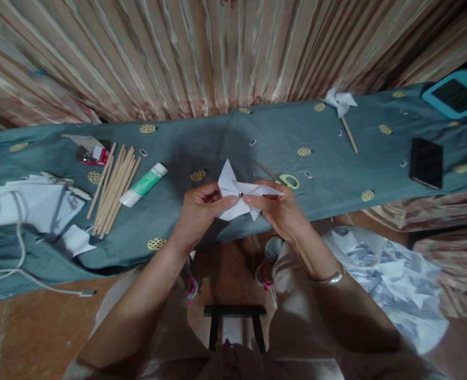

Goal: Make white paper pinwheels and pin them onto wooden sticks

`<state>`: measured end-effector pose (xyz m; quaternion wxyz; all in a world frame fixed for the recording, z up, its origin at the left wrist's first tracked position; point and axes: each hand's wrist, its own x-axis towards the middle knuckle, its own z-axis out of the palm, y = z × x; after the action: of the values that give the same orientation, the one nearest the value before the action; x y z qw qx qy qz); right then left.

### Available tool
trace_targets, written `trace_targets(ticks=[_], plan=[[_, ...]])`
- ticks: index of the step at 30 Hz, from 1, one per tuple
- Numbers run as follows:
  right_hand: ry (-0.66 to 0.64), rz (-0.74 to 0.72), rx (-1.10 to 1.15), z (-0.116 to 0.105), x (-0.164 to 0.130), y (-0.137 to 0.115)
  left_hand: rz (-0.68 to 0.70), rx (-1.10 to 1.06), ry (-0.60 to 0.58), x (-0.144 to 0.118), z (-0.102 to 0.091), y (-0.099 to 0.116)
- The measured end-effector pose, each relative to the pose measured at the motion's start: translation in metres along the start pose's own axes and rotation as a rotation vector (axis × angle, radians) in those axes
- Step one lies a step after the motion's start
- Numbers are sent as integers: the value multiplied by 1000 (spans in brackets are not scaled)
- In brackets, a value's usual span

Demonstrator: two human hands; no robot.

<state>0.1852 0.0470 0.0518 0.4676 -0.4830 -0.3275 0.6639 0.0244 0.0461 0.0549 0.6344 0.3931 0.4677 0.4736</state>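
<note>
A white paper pinwheel (pixel 230 182) with a small metal pin head at its centre is held between my two hands over the front edge of the cloth-covered table. My left hand (pixel 198 210) pinches its left side, the thumb reaching close to the pin. From the right, my right hand (pixel 281 211) grips the other side, its thumb also beside the pin. The fingers behind the paper are partly hidden. Just beyond my right hand lie scissors (pixel 289 181) with pale green handles. No stick is visible on the held pinwheel.
Left on the table (pixel 225 142) are wooden sticks (pixel 114 190), a glue tube (pixel 144 184), a red box of pins (pixel 94 153), paper sheets (pixel 27 203) and a white cable (pixel 21 243). Right are a pinwheel on a stick (pixel 340 101), phone (pixel 427 162) and blue-framed tablet (pixel 457 95). A bag of folded paper (pixel 395 279) sits below.
</note>
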Motion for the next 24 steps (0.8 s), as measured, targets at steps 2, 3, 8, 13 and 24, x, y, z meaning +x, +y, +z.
trace_targets(ticks=[2,3,8,13,24], plan=[[-20,5,-13,1,-1,-2,-10,-14,-2,0,1,0],[-33,9,-18,1,-1,-3,-10,-21,-1,0,1,0],[-50,14,-44,4,-2,-4,-14,-15,22,0,1,-2],[-78,-24,-22,2,0,2,-20,-2,13,0,0,-4],[-111,-14,27,7,1,3,24,-30,9,2,-2,-7]])
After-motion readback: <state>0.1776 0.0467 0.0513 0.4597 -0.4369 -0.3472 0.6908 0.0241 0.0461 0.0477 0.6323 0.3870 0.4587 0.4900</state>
